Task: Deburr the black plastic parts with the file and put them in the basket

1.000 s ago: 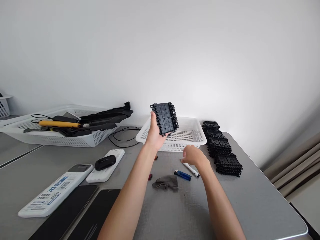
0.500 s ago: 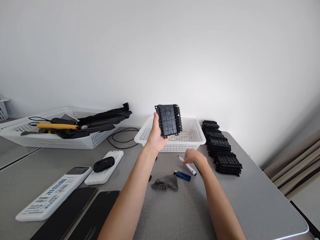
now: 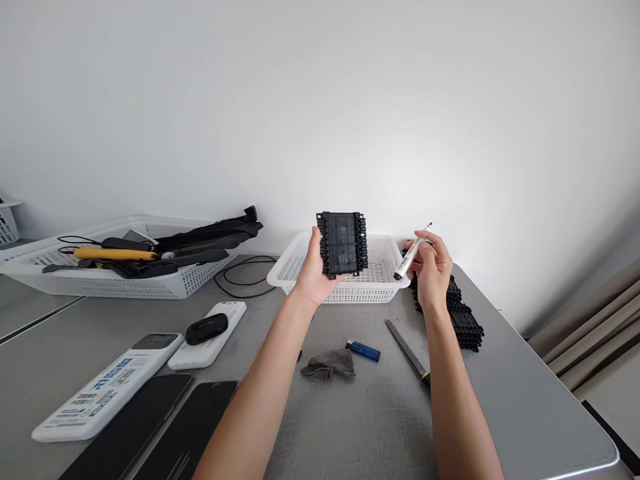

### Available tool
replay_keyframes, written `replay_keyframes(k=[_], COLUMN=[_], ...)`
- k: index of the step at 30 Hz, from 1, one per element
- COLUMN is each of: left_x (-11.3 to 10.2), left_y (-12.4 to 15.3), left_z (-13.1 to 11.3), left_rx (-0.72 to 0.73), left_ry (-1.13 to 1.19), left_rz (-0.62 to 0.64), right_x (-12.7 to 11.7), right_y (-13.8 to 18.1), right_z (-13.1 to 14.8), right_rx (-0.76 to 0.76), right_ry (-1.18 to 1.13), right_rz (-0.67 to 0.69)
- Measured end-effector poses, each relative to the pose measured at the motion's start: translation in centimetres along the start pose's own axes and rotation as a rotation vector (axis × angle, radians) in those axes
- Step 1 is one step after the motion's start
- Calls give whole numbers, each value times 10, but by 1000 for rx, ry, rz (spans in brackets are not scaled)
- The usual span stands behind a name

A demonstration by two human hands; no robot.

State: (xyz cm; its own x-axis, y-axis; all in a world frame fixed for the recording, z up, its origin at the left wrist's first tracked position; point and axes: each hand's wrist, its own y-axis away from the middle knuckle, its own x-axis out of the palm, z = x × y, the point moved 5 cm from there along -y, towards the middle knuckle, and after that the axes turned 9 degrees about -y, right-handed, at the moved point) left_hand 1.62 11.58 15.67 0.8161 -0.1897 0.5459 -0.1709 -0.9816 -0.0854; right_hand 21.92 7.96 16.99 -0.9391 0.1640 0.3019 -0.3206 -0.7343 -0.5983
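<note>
My left hand (image 3: pixel 311 275) holds a black ribbed plastic tray (image 3: pixel 343 243) upright above the grey table (image 3: pixel 510 407), in front of a small white basket (image 3: pixel 295 270). My right hand (image 3: pixel 431 270) is raised beside it, fingers closed on a white marker pen (image 3: pixel 412 253) tilted with its dark tip down toward the basket. Behind the right hand lies a row of stacked black trays (image 3: pixel 463 320) of the same kind.
On the table lie a blue lighter (image 3: pixel 363 349), a grey cloth (image 3: pixel 329 365), a long dark flat tool (image 3: pixel 407 350), two phones (image 3: pixel 165 427), a white remote (image 3: pixel 105 387) and a power bank with a black case (image 3: pixel 207 327). A large white basket (image 3: pixel 115 263) with tools stands at back left.
My right hand picked the marker pen up from the table and lifted it to the level of the black tray. The left hand turned the tray slightly more upright.
</note>
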Motion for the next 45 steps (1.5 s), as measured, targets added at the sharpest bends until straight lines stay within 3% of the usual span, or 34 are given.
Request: replay_keyframes(k=[7, 20, 27, 45], left_x=[7, 16, 20, 21], left_y=[2, 5, 6, 5], left_z=[3, 12, 12, 20], left_rx=[-16, -15, 1, -26], left_ry=[-17, -59, -46, -48], left_rz=[71, 169, 265, 238], right_x=[16, 54, 57, 58], right_y=[9, 30, 32, 31], right_z=[12, 1, 6, 12], right_rx=[-116, -42, -95, -97], right_ry=[-79, 225, 369, 455], right_rz=[-62, 311, 374, 397])
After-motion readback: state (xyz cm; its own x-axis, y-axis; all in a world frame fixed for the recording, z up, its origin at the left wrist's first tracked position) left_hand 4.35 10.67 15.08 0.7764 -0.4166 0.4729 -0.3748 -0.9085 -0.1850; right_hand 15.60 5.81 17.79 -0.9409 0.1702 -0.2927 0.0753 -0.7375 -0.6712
